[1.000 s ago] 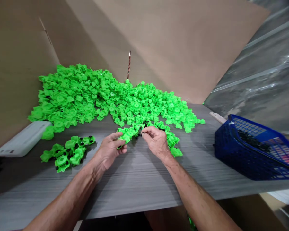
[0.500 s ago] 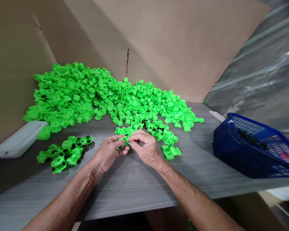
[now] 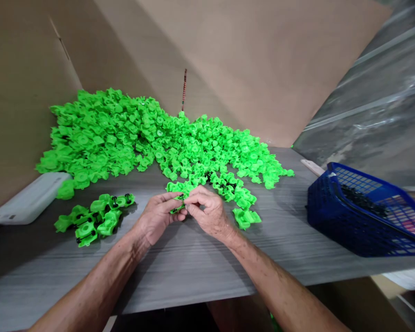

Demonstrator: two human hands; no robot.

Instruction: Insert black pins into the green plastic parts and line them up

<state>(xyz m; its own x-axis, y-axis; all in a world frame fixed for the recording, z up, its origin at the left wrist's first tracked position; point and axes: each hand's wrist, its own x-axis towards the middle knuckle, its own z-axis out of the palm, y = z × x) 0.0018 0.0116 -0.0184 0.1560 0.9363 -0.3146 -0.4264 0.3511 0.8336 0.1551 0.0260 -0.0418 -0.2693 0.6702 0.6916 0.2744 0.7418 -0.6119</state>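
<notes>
Compared with the earlier frames, the left hand [image 3: 157,216] and the right hand [image 3: 207,210] have come together. One second ago they were a little apart, and now their fingers meet above the tabletop [image 3: 180,272]. Both hands are almost closed. Between their fingertips they pinch a small green plastic piece [image 3: 177,210] with a black part on it, but the fingers hide most of it, so I cannot tell its exact shape.

Just behind the hands lies a loose row of green pieces with black parts [image 3: 224,186], touching the front of a big heap of bright green plastic pieces [image 3: 100,133]. On the left, near a white plastic box [image 3: 29,198], is a small group of joined green pieces [image 3: 93,219]. On the right stands a tilted blue plastic basket [image 3: 346,221] with small black parts [image 3: 363,200] inside. A cardboard sheet [image 3: 263,60] stands behind the heap.
</notes>
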